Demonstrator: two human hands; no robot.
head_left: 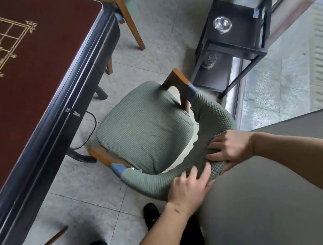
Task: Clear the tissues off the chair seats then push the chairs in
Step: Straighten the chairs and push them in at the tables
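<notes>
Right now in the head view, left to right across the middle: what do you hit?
Table → chair seat → side stand. No tissue shows on the seat. Both hands, left and right, rest on the chair back, nearer the camera.

**One head-worn view, looking steeply down**

A single wide-angle camera looks from head height, forward and down. The chair (147, 126) fills the middle of the frame, close below; the table (33, 76) runs off the upper left, and a dark side stand (235, 43) sits upper right. Straight edges bow near the borders.
</notes>
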